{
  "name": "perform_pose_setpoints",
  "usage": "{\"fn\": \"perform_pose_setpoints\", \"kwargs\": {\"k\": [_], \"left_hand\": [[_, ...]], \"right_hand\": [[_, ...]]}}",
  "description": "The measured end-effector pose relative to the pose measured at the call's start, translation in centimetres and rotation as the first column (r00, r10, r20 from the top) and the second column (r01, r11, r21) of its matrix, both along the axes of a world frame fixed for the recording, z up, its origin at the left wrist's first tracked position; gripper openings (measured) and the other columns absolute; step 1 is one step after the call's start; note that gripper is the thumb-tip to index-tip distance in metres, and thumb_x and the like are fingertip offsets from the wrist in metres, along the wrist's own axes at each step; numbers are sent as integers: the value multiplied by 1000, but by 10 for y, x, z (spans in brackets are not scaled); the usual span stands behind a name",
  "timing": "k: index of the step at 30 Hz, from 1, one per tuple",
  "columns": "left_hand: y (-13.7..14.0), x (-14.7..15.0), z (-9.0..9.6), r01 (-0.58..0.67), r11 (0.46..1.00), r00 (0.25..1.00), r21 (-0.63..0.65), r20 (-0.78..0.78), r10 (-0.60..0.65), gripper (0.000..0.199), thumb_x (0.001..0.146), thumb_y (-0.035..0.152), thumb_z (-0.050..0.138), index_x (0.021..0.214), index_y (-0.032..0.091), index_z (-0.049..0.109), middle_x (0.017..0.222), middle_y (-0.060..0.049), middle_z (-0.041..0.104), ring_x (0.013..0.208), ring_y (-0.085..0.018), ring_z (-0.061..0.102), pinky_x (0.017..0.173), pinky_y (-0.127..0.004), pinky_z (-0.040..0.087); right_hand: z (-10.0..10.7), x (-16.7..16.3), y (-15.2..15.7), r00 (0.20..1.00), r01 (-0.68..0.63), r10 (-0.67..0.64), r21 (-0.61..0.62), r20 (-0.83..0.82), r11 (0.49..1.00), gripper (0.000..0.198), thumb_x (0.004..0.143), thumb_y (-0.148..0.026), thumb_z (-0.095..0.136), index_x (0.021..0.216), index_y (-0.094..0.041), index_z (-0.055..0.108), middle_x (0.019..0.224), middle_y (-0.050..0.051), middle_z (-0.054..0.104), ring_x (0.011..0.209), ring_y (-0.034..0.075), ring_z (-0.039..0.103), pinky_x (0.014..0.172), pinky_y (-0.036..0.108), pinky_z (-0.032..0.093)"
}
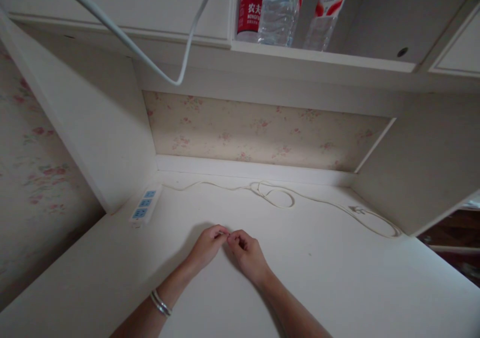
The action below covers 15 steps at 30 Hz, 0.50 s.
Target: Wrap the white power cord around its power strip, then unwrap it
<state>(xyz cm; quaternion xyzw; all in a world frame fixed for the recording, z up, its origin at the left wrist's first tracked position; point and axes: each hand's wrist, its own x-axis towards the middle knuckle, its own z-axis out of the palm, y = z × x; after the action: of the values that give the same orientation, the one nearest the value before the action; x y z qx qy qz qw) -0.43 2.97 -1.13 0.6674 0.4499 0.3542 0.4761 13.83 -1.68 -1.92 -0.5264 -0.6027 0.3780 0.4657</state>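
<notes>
My left hand point(208, 243) and my right hand point(248, 254) meet over the middle of the white desk top point(322, 288). Both are closed, with thumbs and forefingers pinched together and the fingertips almost touching. Something small seems to sit between the fingertips, but it is too tiny to make out. Silver bangles point(160, 303) circle my left wrist. Behind the hands, a thin white cable point(279, 198) runs along the back of the desk with a loose loop in it.
A power strip point(144, 205) with blue sockets lies at the left. The cable's plug point(357, 209) rests at the right. Overhead, a shelf point(322, 58) holds several plastic bottles point(279, 13). A pale bent rod or cord point(176, 82) hangs at the upper left. Side panels point(423, 163) flank the desk.
</notes>
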Motion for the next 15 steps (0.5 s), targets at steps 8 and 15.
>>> {"fn": "perform_pose_setpoints", "kwargs": {"k": [8,15], "left_hand": [[1,0,-1,8,1000,1000,21,-10,-8,22,72,21,47,81,15,66,83,-5,69,81,-19,60,75,-27,43],[1,1,-8,17,998,1000,60,-8,-17,22,72,20,44,80,15,64,80,-5,68,79,-17,60,74,-25,43]], "right_hand": [[-1,0,-1,999,-27,26,23,27,999,24,88,-38,46,85,-19,60,62,-3,49,56,11,40,51,22,29],[-2,0,-2,994,-38,32,59,107,998,23,89,-35,43,86,-19,59,64,-3,52,55,11,43,52,21,31]]}}
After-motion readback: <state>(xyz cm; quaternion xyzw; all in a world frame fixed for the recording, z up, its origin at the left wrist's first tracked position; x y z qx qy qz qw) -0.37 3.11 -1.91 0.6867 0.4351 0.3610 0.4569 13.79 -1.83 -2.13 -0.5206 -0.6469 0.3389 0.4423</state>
